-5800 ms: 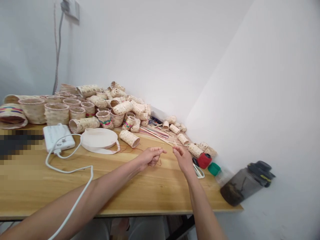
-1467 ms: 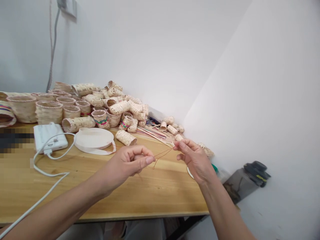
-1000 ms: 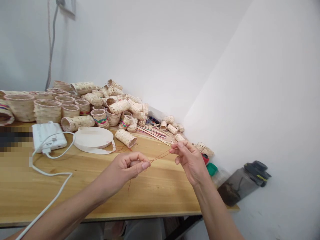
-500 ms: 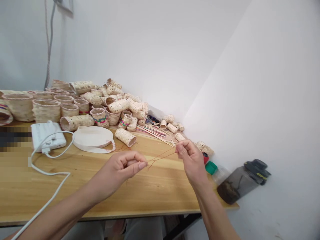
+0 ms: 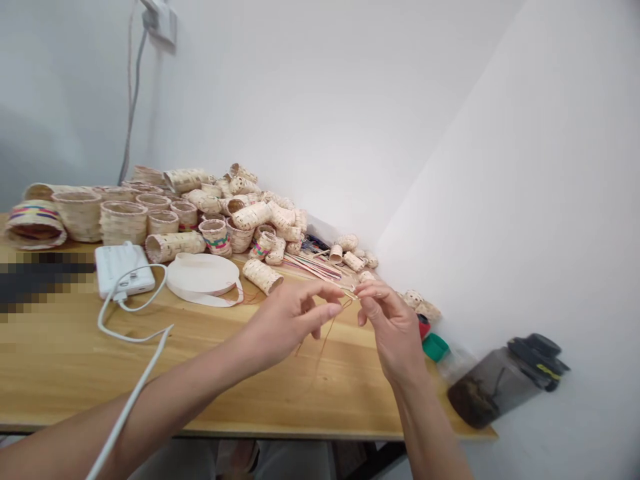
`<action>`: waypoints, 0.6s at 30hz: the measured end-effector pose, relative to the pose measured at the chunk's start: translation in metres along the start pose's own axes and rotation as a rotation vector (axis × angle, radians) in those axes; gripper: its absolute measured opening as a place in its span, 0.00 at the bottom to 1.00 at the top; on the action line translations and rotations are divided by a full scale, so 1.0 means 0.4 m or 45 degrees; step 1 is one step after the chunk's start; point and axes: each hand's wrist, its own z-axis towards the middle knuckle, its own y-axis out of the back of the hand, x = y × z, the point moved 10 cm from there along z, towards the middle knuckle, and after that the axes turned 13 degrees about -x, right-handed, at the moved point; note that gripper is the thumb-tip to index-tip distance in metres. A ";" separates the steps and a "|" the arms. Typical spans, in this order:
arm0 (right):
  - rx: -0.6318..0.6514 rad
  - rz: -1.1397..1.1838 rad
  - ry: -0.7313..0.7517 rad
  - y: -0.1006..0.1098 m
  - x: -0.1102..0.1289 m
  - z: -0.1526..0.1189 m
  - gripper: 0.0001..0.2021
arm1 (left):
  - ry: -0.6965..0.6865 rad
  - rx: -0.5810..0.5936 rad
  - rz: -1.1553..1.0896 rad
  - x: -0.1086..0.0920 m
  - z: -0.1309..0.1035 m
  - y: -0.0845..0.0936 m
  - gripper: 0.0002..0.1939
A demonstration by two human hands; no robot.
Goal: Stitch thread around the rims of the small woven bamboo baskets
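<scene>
A thin red thread (image 5: 326,337) loops up to the fingertips of my right hand (image 5: 393,323) and hangs over the tabletop. My right thumb and index finger pinch it. Close beside it, on the left, my left hand (image 5: 295,320) has its thumb and index finger apart, with the thread's loop just at their tips. Whether a needle is on the thread is too small to see. More red thread lies by a roll of flat white tape (image 5: 203,277), and a small woven cylinder basket (image 5: 263,277) lies on its side behind my left hand.
Many woven baskets (image 5: 125,223) are piled along the wall on the wooden table (image 5: 240,400). A white charger (image 5: 125,270) with its cable (image 5: 135,393) sits left. Thin strips (image 5: 320,268) lie at the back. A green cap (image 5: 435,347) and dark bottle (image 5: 505,383) stand right.
My left hand has moved right, up to my right hand, and its pinch on the thread has opened. The thread, stretched between both hands before, now hangs slack. The view has shifted slightly.
</scene>
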 end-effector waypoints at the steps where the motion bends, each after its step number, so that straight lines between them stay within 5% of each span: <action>1: -0.009 0.011 -0.006 -0.001 -0.002 -0.001 0.03 | 0.066 0.018 -0.090 0.010 0.003 -0.022 0.16; 6: -0.073 0.026 -0.025 -0.002 -0.012 -0.003 0.03 | 0.275 -0.008 -0.393 0.058 0.022 -0.071 0.12; 13: -0.217 0.212 -0.265 0.003 -0.069 -0.031 0.05 | 0.190 0.141 -0.510 0.054 0.038 -0.074 0.15; 18: -0.252 0.352 -0.372 -0.015 -0.104 -0.064 0.06 | 0.217 0.226 -0.672 0.101 0.039 -0.076 0.17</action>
